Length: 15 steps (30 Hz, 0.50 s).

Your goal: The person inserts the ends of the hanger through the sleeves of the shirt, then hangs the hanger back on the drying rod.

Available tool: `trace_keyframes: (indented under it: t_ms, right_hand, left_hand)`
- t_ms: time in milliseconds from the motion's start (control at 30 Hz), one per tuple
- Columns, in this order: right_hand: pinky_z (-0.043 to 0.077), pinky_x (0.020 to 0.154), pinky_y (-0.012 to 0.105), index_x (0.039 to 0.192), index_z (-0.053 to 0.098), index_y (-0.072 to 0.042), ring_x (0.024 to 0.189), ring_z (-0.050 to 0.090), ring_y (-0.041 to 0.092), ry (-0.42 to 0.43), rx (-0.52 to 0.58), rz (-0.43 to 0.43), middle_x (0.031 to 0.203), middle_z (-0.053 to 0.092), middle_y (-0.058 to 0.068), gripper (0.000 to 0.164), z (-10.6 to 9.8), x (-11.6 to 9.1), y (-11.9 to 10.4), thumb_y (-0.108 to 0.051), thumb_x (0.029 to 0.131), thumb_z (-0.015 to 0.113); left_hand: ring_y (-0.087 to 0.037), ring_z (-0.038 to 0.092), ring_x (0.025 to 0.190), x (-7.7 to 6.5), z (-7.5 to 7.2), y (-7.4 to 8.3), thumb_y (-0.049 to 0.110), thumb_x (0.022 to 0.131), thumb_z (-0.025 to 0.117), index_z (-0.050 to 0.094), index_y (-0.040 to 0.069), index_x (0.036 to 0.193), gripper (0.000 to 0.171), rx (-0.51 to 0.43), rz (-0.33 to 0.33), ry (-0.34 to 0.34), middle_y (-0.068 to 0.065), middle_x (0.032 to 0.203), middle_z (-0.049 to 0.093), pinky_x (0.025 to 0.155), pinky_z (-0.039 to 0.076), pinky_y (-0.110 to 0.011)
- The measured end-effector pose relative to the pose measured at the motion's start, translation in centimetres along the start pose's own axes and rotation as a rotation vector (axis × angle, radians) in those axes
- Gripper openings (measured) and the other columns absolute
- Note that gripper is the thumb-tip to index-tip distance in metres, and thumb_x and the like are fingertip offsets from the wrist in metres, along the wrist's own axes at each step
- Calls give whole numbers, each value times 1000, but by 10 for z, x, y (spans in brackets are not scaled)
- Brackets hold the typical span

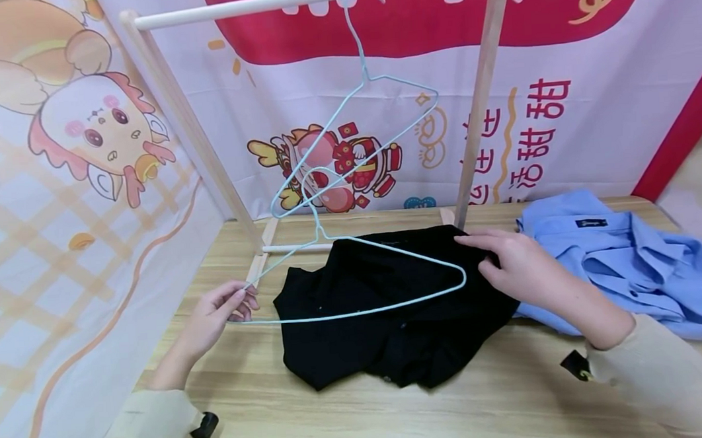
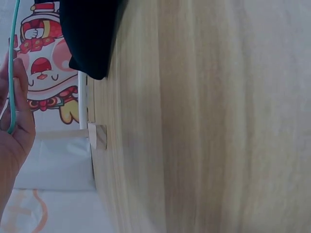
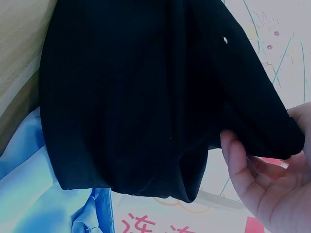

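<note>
Between thumb and fingers my left hand (image 1: 215, 313) holds a light-blue wire hanger (image 1: 464, 276) by its left corner. The hanger's hook points up, and its wire overlaps the black shirt (image 1: 346, 355) in the head view. My right hand (image 1: 521, 264) pinches the black shirt at its upper right edge, by the neckline. In the right wrist view the dark cloth (image 3: 131, 97) hangs down, with the thumb and fingers (image 3: 238, 160) at its edge. In the left wrist view the hanger's corner lies against the fingers (image 2: 22, 92).
A wooden rack (image 1: 194, 128) stands at the back, with a second light-blue hanger (image 1: 364, 73) on its rail. A crumpled blue shirt (image 1: 687, 274) lies on the right of the wooden table (image 1: 338, 425). Printed cloth (image 1: 606, 86) hangs behind and at the left.
</note>
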State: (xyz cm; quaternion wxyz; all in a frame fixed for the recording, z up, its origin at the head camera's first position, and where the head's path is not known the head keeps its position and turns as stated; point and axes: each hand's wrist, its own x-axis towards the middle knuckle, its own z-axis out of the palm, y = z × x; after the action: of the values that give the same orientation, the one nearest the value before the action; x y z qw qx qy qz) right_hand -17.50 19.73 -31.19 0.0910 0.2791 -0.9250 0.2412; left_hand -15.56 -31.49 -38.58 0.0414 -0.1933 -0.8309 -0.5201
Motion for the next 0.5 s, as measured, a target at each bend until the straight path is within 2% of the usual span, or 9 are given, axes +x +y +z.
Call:
trace_keyframes:
  t_ms: [100,267,333,400,500]
  right_hand:
    - [47,71,43,136,65,-3,94,58,31,3,-2,-1,136,60,27,48,0,0,1,6,90,59]
    - [43,61,36,138,64,-2,71,50,21,-9,22,16,139,58,28,48,-2,-1,4,7,91,58]
    - [44,61,37,138,63,-2,71,50,21,-11,28,18,139,58,28,49,-3,-1,5,7,91,58]
    - [46,67,39,138,64,-2,81,56,25,-11,26,19,139,58,28,49,-3,-2,6,8,90,58]
    - [47,71,42,137,65,-2,95,58,32,-9,18,24,139,59,27,49,-4,-4,7,8,90,57]
  left_hand:
    - [-19,70,79,0,5,-2,3,110,41,60,-12,116,25,-32,29,-26,-12,96,70,72,59,-31]
    - [-18,72,88,0,15,-4,-1,109,40,59,-11,120,24,-71,74,-52,-19,107,71,75,61,-35]
    - [-18,72,90,0,20,-3,-3,109,41,59,-11,121,23,-52,91,-52,-21,109,70,75,61,-34]
    - [-18,72,88,0,25,-1,-4,108,41,59,-11,120,23,-19,112,-40,-21,108,71,73,60,-32]
    - [-20,72,85,0,34,3,-7,106,43,61,-10,119,22,38,171,-5,-22,106,72,73,59,-28]
